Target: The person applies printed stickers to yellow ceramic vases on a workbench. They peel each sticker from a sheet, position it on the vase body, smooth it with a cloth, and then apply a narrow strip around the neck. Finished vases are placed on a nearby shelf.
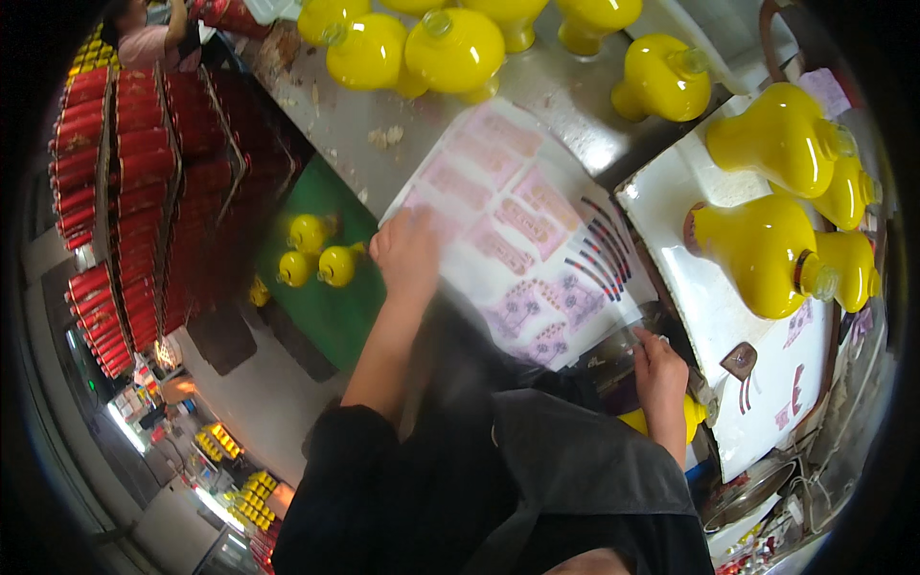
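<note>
A large white sheet of printed decals (pixel 479 220) spans the space before me, with pink panels, purple flower motifs and a row of dark curved strips. My left hand (pixel 407 254) grips its left edge, the fingertips slightly blurred. At its lower right corner, my right hand (pixel 661 379) pinches the sheet between thumb and fingers. Just under my right wrist, part of a yellow bottle (pixel 694 416) shows. A yellow glossy bottle (pixel 767 254) lies on its side on the white board to the right, a dark band around its neck.
Several yellow bottles (pixel 455 50) stand along the metal table's (pixel 355 125) far side. The white board (pixel 709 374) at right carries loose decal pieces (pixel 797 388) and a small brown decal (pixel 739 360). Stacked red boxes (pixel 125 182) rise at left; a person (pixel 153 38) is beyond.
</note>
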`<state>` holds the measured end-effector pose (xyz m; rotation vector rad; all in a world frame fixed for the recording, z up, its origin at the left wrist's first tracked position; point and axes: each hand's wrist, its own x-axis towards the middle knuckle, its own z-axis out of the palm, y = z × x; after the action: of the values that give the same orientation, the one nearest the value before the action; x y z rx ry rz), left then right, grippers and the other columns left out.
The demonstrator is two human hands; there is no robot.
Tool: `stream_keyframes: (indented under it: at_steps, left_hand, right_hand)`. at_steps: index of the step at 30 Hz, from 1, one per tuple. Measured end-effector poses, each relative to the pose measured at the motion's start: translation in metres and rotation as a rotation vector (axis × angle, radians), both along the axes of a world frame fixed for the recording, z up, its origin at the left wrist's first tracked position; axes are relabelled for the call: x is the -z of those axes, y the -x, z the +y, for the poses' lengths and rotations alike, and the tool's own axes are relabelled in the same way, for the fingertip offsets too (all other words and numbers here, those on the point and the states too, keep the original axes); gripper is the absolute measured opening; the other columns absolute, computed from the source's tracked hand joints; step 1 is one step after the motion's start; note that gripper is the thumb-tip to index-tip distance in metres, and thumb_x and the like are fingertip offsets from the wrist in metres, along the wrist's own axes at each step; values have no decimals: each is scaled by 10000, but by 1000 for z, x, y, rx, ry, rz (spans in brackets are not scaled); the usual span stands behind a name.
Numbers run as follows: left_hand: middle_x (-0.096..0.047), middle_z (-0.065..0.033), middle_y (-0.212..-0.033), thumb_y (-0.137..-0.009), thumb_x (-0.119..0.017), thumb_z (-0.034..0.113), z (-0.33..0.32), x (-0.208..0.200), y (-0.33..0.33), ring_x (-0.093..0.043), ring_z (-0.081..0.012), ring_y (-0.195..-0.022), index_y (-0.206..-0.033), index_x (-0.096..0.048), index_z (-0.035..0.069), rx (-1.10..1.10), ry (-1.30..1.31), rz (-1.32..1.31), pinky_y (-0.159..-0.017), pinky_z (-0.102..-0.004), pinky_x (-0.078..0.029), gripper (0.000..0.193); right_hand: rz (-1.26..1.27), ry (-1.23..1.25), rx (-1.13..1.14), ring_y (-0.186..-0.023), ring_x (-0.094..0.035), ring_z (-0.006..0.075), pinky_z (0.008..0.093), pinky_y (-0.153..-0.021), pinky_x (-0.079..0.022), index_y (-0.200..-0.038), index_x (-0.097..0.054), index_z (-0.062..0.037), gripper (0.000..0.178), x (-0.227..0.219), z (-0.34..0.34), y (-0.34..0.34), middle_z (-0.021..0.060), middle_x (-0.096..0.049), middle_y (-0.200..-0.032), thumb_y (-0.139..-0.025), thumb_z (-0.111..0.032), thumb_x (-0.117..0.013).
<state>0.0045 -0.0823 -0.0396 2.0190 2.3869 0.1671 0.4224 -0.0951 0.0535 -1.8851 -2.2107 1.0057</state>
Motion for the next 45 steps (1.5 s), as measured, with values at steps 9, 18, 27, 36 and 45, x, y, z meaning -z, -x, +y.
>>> stream_keyframes:
  at_steps: [9, 18, 27, 36, 45]
  left_hand:
    - [-573, -177, -1390, -911, -628, 121, 140, -123, -18, -555, -401, -1184, -1284, -651, 25, 202, -477, -231, -1060, -494, -401, 386]
    - [-570, -164, -1347, -1043, -545, 112, 402, -174, -141, -608, -270, -1157, -1466, -453, -15, 44, -144, -1650, -1003, -370, -511, 452]
    - [-562, -171, -1290, -999, -580, 91, 598, -110, -165, -619, -305, -1024, -1414, -540, 27, -290, 105, -1395, -914, -401, -596, 422]
    - [-640, -140, -1225, -1029, -567, 172, 637, -107, -154, -686, -263, -969, -1309, -618, 59, -174, 353, -1265, -817, -377, -631, 307]
    - [-700, -100, -1144, -982, -611, 104, 659, -80, -181, -692, -221, -1033, -1226, -677, 72, 77, 363, -1100, -837, -380, -598, 255]
  right_hand:
    - [64, -31, 67, -723, -685, 374, 463, -641, -560, -1083, -711, -83, 226, -6, 3, -4, 167, -664, -799, -858, -90, -687]
    - [119, 55, 175, -760, -689, 384, 478, -675, -561, -1122, -711, -98, 259, -12, 8, -10, 173, -685, -841, -867, -145, -713]
    - [156, 225, 291, -779, -693, 414, 518, -690, -557, -1047, -701, -99, 202, -6, 4, -20, 205, -710, -880, -913, -249, -696]
    - [179, 386, 374, -755, -691, 456, 566, -696, -551, -1087, -699, -125, 304, 13, -7, -21, 230, -712, -859, -921, -373, -644]
    - [204, 469, 491, -833, -708, 434, 539, -742, -562, -1148, -706, -181, 310, 24, -19, -24, 195, -735, -902, -907, -359, -628]
